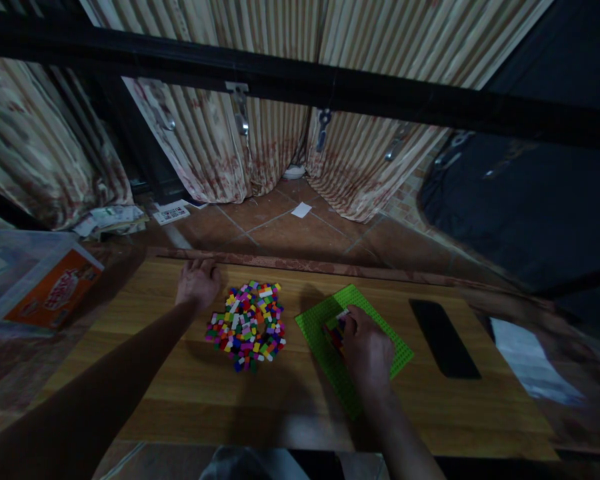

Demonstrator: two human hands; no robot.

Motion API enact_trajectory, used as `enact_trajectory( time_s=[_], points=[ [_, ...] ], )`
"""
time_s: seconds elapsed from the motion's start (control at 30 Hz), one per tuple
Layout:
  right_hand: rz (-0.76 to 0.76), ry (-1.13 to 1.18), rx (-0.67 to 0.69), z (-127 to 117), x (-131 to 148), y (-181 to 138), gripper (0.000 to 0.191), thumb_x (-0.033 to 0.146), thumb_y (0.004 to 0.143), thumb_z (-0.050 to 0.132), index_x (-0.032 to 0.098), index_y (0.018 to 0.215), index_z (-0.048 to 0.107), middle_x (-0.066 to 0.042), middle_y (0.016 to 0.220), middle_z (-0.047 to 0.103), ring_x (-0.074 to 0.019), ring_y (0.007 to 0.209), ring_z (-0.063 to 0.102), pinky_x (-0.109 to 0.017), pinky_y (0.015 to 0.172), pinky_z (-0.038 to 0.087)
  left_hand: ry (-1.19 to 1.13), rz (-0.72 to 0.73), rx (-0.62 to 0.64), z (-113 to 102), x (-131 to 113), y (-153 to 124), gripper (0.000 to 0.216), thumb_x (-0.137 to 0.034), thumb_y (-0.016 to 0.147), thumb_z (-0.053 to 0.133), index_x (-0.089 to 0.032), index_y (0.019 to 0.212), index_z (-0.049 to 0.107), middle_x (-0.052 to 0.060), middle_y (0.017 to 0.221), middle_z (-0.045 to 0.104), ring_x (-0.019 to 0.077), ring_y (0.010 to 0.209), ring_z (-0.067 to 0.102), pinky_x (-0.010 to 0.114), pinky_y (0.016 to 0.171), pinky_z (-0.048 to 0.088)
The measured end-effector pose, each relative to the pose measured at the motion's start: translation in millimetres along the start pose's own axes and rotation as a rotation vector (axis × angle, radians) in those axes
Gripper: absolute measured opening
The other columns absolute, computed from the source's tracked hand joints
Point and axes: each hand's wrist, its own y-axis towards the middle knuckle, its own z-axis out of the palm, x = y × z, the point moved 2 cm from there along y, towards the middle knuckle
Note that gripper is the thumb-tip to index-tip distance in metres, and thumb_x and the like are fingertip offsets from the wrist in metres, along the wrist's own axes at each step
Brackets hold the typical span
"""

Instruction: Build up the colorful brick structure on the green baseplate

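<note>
A pile of several small coloured bricks (247,325) lies in the middle of the wooden table (180,393). To its right a green studded baseplate (314,320) lies flat, with a few bricks (334,327) pressed onto it. My right hand (366,352) rests on the baseplate, fingers curled onto those bricks. Far from it, my left hand (198,283) lies flat near the table's far edge, just left of the pile, fingers stretched out and holding nothing.
A black phone (444,337) lies on the table right of the baseplate. An orange box (55,291) sits in a clear plastic bin at the left. Papers (111,219) lie on the tiled floor beyond, with striped curtains (260,140) behind.
</note>
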Motion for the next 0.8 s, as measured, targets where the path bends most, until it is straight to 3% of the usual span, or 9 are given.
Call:
enact_trajectory(
  time_s=[0.3, 0.6, 0.8],
  points=[
    [-0.098, 0.052, -0.028, 3, -6, -1, 0.035, 0.023, 0.095, 0.038, 0.017, 0.103, 0.072, -0.009, 0.088, 0.076, -0.0185, 0.069, 0.067, -0.027, 0.061, 0.038, -0.028, 0.011, -0.019, -2, -1, -1, 0.040, -0.031, 0.087, 0.038, -0.015, 0.112, 0.064, 0.016, 0.120, 0.064, 0.0333, 0.118, 0.052, 0.049, 0.102, 0.040],
    [0.086, 0.389, -0.142, -7, -23, -11, 0.042, 0.045, 0.094, 0.045, 0.016, 0.105, 0.073, -0.011, 0.094, 0.076, -0.0224, 0.074, 0.070, -0.030, 0.066, 0.049, -0.020, 0.000, -0.009, -4, -3, -1, 0.041, -0.031, 0.087, 0.037, -0.013, 0.114, 0.063, 0.016, 0.122, 0.063, 0.0344, 0.119, 0.051, 0.048, 0.101, 0.040],
    [0.087, 0.535, -0.217, -18, -25, -29, 0.033, 0.042, 0.091, 0.054, 0.015, 0.098, 0.073, -0.012, 0.097, 0.076, -0.0225, 0.081, 0.071, -0.029, 0.067, 0.053, -0.049, 0.006, -0.013, -4, -3, -2, 0.040, -0.031, 0.087, 0.037, -0.015, 0.113, 0.063, 0.016, 0.122, 0.063, 0.0335, 0.118, 0.051, 0.049, 0.102, 0.039]
  ],
)
